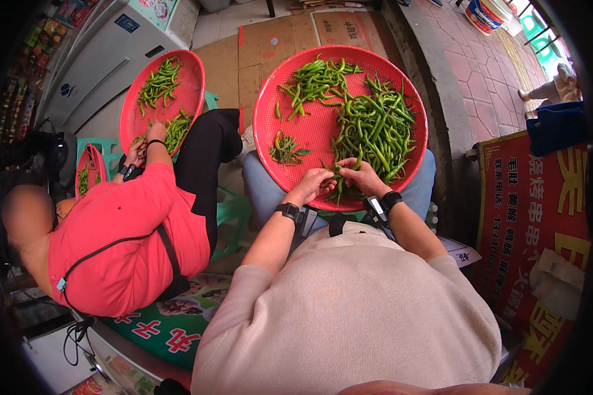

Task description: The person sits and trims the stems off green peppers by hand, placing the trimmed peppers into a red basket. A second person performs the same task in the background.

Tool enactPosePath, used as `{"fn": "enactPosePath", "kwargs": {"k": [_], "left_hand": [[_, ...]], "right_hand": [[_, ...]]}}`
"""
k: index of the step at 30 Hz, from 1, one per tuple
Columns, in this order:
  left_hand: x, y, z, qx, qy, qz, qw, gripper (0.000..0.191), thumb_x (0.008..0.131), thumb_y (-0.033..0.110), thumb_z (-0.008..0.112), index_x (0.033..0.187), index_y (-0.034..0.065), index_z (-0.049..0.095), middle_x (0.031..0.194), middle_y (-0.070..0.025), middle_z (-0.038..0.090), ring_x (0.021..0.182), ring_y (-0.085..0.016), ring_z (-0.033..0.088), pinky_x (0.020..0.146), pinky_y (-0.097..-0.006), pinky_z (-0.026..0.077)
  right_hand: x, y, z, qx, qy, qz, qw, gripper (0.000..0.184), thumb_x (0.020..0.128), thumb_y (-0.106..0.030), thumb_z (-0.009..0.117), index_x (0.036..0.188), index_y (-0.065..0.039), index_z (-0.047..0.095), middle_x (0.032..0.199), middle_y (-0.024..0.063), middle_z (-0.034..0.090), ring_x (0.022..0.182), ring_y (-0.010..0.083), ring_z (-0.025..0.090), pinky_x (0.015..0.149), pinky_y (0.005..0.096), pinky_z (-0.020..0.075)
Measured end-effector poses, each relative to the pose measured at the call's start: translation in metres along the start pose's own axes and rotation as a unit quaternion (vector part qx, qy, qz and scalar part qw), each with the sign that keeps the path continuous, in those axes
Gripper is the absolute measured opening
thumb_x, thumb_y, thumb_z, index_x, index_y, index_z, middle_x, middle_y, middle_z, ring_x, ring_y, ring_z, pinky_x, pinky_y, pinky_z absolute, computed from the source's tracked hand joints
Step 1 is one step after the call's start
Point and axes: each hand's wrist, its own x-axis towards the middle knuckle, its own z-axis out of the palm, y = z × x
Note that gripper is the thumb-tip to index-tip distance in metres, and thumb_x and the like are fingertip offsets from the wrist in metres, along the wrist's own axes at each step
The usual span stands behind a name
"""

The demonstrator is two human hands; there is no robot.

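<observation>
A round red plastic sieve tray (263, 160) rests across my lap. At its near rim, my left hand (316, 184) and my right hand (363, 175) meet fingertip to fingertip on a green chili pepper (337, 170). Fingers partly cover that pepper. To the right lies a large tangled heap of green chili peppers (378, 126), many with stalks. A looser pile of green chili peppers (314, 79) spreads over the tray's far left. Nearer on the left is a small heap of stalks and leaf scraps (286, 149), with a yellowish pepper on it.
On my left sits a person in a red shirt (123, 232), hands over another red tray (127, 116) of peppers. Flattened cardboard (276, 42) covers the floor ahead. A stone step edge (425, 64) and a red signboard (524, 207) bearing writing stand right.
</observation>
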Motion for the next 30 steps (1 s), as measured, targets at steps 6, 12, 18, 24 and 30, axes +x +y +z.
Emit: {"fn": "enactPosePath", "kwargs": {"k": [6,12,18,24,30], "left_hand": [[-0.0005,0.0001,0.0028,0.005,-0.003,0.003,1.000,0.018,0.090,0.027,0.060,0.092,0.0093,0.058,0.078,0.0000,0.061,0.066,-0.006,0.058,0.060,-0.0186,0.049],[0.0015,-0.0019,0.0019,0.017,-0.017,0.041,0.999,0.016,0.089,0.020,0.062,0.097,0.0068,0.058,0.084,0.0000,0.061,0.072,-0.007,0.058,0.064,-0.0193,0.049],[-0.0050,0.0014,0.0060,-0.011,-0.006,0.061,0.998,0.015,0.089,0.015,0.061,0.100,0.0058,0.058,0.089,-0.0015,0.062,0.077,-0.009,0.060,0.066,-0.0192,0.049],[-0.0047,0.0025,0.0073,0.010,0.005,0.048,0.999,0.012,0.089,0.013,0.061,0.097,0.0058,0.059,0.086,-0.0013,0.062,0.076,-0.009,0.061,0.065,-0.0188,0.049],[-0.0018,-0.0004,0.0045,0.023,-0.004,0.062,0.998,0.010,0.089,0.014,0.061,0.094,0.0062,0.059,0.083,-0.0006,0.062,0.074,-0.008,0.060,0.066,-0.0187,0.049]], "right_hand": [[-0.0003,-0.0002,0.0017,0.038,0.014,0.004,0.999,0.027,0.087,-0.017,0.063,0.111,-0.005,0.056,0.082,-0.0008,0.058,0.059,0.0074,0.053,0.055,0.0218,0.0462],[-0.0013,-0.0029,0.0038,0.040,0.016,0.001,0.999,0.027,0.088,-0.020,0.063,0.109,-0.005,0.055,0.082,-0.0002,0.058,0.058,0.0075,0.053,0.053,0.0213,0.0454],[0.0022,-0.0021,0.0023,-0.049,0.029,0.025,0.998,0.025,0.088,-0.024,0.063,0.101,-0.004,0.055,0.080,0.0020,0.060,0.055,0.0081,0.053,0.050,0.0219,0.0446],[-0.0021,-0.0055,0.0035,0.003,0.032,0.019,0.999,0.023,0.090,-0.026,0.059,0.099,-0.005,0.056,0.079,0.0036,0.062,0.053,0.0095,0.053,0.049,0.0225,0.0438],[-0.0022,-0.0041,0.0043,0.040,0.051,0.031,0.997,0.024,0.092,-0.029,0.055,0.100,-0.006,0.055,0.080,0.0043,0.062,0.054,0.0099,0.053,0.052,0.0231,0.0447]]}}
